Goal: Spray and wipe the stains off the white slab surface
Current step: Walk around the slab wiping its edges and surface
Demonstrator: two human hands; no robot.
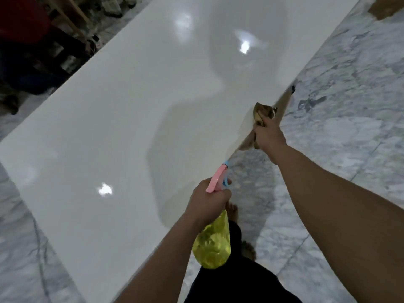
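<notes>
1. The fingers of the right hand (270, 136) are curled round a bunched brown cloth (263, 113), which is pressed against the right-hand long edge of the white slab (131, 119); the fingertips themselves are hidden under the hand, so how hard they clamp cannot be told.
2. The fingers of the left hand (207, 200) are wrapped round the neck of a spray bottle (213, 243); its pink trigger head is aimed up and away along the slab's edge, while the yellow body hangs below the wrist; whether a finger is on the trigger cannot be made out.
3. The slab is laid flat on a grey marble floor (341, 132); its long axis runs from the near left toward the far right, and the worked edge follows that same line.
4. A dark mark (293, 89) is seen on the edge beyond the cloth, further along the axis; the cloth hand is judged the nearer of the two, the bottle being held well behind it.
5. The coming stroke is therefore judged to run forward along the edge, away from the body; no other stains can be picked out on the glossy top.
</notes>
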